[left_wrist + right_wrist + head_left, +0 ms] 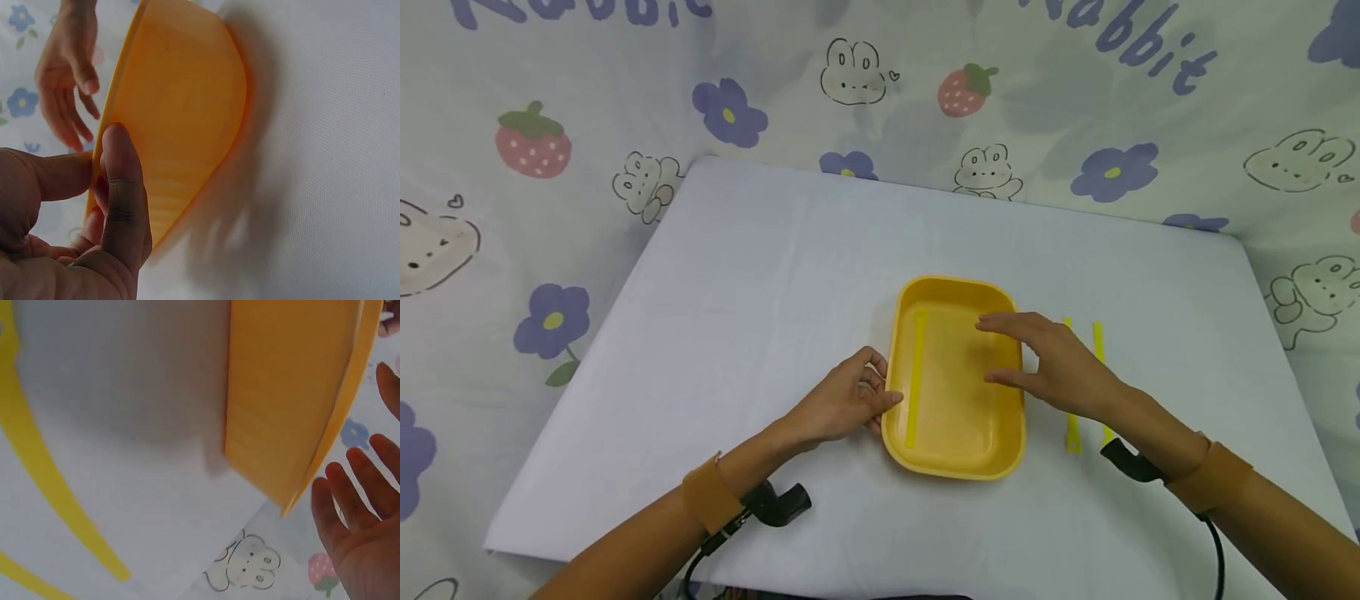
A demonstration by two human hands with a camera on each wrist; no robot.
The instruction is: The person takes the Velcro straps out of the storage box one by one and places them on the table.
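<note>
A yellow plastic tray (955, 462) stands on the white table. My left hand (842, 398) pinches its left rim, the thumb over the edge and the fingers against the outer wall, as the left wrist view shows. Inside the tray, along its left side, lies a thin yellow strip (916, 379). Over the tray's right side hovers my right hand (1060, 358), thumb and fingers spread apart, holding nothing. Beneath and beside the right forearm lie two more yellow strips, a nearer one (1073, 433) with a wider end and another (1098, 333) partly hidden by the arm.
The white-covered table (760, 275) has its back edge against a hanging cloth (910, 150) printed with rabbits, flowers and strawberries. Each wrist wears a brown band with a black camera, such as the left camera (778, 504), and a trailing cable.
</note>
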